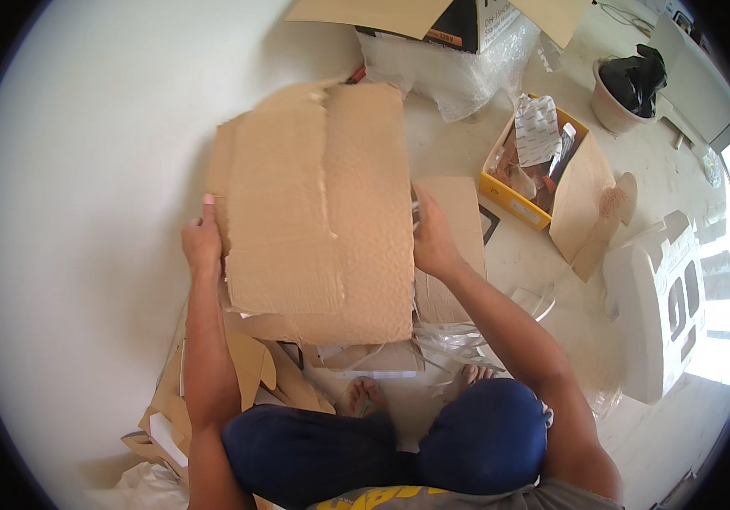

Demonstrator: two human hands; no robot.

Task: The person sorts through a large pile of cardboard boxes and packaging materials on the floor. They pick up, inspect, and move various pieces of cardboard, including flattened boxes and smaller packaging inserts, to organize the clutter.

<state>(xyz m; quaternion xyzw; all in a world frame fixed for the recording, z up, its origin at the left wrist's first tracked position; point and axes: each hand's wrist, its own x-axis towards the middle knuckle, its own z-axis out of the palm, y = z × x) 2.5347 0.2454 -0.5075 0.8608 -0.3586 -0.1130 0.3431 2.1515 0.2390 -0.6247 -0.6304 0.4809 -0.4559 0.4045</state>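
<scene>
Before me, both hands hold up a stack of torn corrugated cardboard sheets (365,210) by its two sides. My left hand (202,239) grips the left edge, thumb on top. At the right edge is my right hand (432,236), its fingers partly hidden behind the cardboard; a small grey item shows by them, too little of it visible to name. Another cardboard piece (448,287) lies on the floor under my right hand. Clear plastic wrap and pale strapping bands (454,341) lie below it, near my feet.
A carton in bubble wrap (467,70) stands at the back. Right of centre sits an open yellow box (515,204) with scraps. Farther right are a white foam packing piece (652,312) and a bucket (617,111) holding a black bag. Cardboard scraps (167,395) lie lower left, by the white wall.
</scene>
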